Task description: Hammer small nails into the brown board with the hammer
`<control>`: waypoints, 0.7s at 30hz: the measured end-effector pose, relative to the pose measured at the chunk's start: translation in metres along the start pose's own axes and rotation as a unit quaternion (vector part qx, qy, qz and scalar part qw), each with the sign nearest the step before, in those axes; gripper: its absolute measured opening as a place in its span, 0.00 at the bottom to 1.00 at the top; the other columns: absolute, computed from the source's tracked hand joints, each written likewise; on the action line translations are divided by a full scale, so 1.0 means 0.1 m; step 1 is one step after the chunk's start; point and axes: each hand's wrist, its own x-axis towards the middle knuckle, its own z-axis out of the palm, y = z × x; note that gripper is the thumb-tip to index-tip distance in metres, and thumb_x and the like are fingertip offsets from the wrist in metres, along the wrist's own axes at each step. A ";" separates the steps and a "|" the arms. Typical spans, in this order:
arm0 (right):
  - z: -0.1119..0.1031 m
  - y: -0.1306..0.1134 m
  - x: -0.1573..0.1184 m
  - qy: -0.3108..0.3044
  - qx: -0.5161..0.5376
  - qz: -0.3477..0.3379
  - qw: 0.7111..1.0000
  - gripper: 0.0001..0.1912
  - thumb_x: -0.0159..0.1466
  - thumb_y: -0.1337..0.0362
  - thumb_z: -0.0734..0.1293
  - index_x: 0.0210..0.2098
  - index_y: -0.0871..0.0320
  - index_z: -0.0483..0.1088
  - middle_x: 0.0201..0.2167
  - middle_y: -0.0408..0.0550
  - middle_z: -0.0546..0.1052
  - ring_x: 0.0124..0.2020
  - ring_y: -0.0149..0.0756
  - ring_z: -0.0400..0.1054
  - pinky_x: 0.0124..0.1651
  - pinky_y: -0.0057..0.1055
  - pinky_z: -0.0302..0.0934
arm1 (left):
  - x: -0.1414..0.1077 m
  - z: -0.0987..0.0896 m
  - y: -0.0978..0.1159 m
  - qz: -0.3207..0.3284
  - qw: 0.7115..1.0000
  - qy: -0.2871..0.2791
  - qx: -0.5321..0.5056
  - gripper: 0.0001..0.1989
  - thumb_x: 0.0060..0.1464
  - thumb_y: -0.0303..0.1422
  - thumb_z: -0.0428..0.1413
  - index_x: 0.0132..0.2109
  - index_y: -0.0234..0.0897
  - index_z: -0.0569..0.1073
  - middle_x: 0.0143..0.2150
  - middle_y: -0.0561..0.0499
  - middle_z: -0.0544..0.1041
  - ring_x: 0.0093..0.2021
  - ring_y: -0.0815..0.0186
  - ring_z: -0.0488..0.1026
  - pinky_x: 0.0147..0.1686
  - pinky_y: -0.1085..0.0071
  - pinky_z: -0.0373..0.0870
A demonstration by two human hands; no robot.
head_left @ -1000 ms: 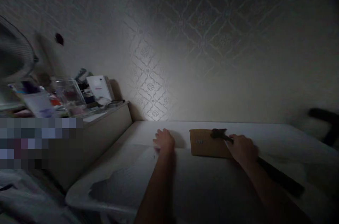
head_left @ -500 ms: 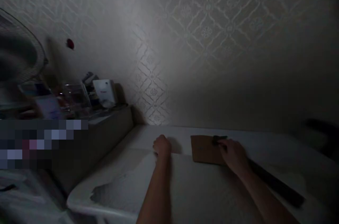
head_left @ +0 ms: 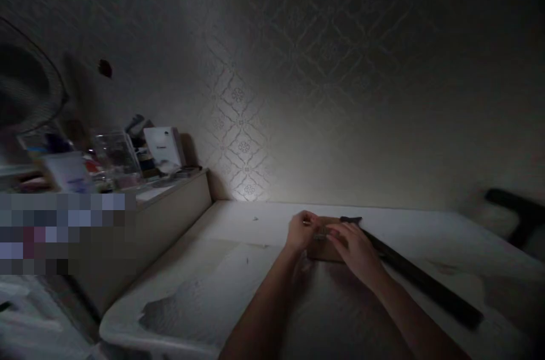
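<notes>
Found one brown board point(head_left: 321, 252) on one white table point(head_left: 230, 221), nearer the far edge than the front. Noted two hands close together over it, left hand point(head_left: 303, 230) at its left end, right hand point(head_left: 352, 243) opposite, both with fingertips held narrow; cannot tell whether gripping anything. Judged so placed for fine fingertip work. Counted one hammer point(head_left: 430, 280), apparently unheld, slanting toward the right edge, presumably to leave both hands free.

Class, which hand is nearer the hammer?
Right. The right hand is beside the hammer, close to its head; the left hand is farther left, by the brown board.
</notes>
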 end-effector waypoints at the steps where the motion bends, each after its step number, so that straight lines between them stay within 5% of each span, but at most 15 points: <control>1: 0.00 -0.02 0.00 -0.003 0.008 -0.002 1.000 0.11 0.65 0.60 0.60 0.40 0.56 0.71 0.38 0.49 0.76 0.41 0.40 0.67 0.46 0.37 0.61 | -0.02 0.02 0.00 -0.008 0.999 -0.016 -0.038 0.04 0.41 0.22 0.57 0.28 0.33 0.73 0.27 0.52 0.76 0.29 0.70 0.72 0.33 0.76 0.68; 11: 0.02 -0.06 0.02 0.029 0.099 0.070 0.992 0.10 0.62 0.58 0.62 0.34 0.55 0.72 0.34 0.48 0.75 0.37 0.39 0.68 0.42 0.37 0.63 | -0.14 0.06 0.05 -0.097 0.956 -0.097 -0.258 0.19 0.31 0.34 0.69 0.32 0.30 0.74 0.26 0.51 0.76 0.29 0.68 0.73 0.34 0.73 0.68; 21: 0.04 -0.03 0.06 0.041 0.134 0.152 0.978 0.12 0.59 0.56 0.61 0.30 0.55 0.71 0.30 0.49 0.76 0.32 0.39 0.69 0.40 0.37 0.63 | -0.13 0.03 0.08 -0.129 0.952 -0.099 -0.260 0.16 0.34 0.30 0.67 0.34 0.31 0.74 0.26 0.53 0.76 0.26 0.73 0.71 0.33 0.75 0.68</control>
